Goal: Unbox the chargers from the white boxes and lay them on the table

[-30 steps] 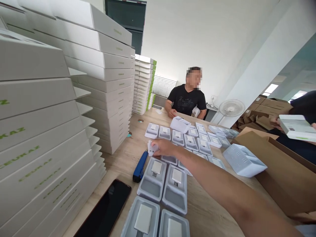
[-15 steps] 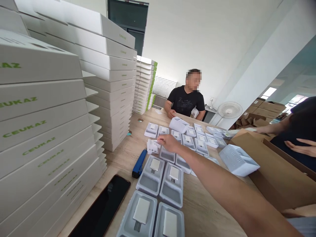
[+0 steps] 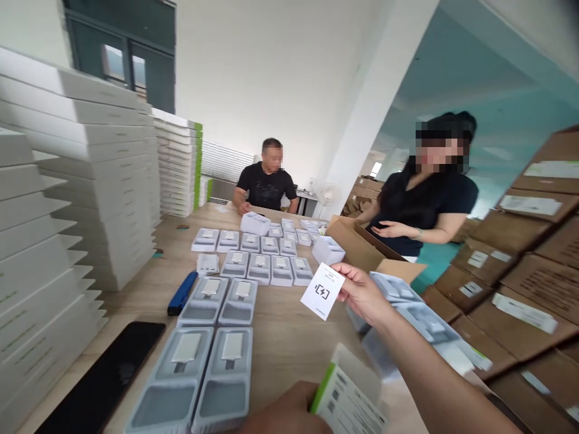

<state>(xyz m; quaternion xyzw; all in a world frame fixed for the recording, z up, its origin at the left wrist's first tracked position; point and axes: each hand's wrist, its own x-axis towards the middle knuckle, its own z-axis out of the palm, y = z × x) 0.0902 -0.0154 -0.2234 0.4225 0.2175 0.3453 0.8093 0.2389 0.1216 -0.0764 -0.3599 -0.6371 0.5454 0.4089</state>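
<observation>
My right hand pinches a small white card printed with a battery symbol, held up over the wooden table. At the bottom edge my left hand grips a white box with a green edge. In front of me lie several grey plastic trays with white chargers in them, in rows that reach toward the far end. A small stack of white cards sits left of the rows.
Tall stacks of white boxes fill the left side. A black phone and a blue tool lie near them. One person sits at the far end, another stands right by an open cardboard carton. Brown cartons are piled at the right.
My right hand lifted a card from the small stack and drew it back toward me. The view swung right, and my left hand with the box came into sight.
</observation>
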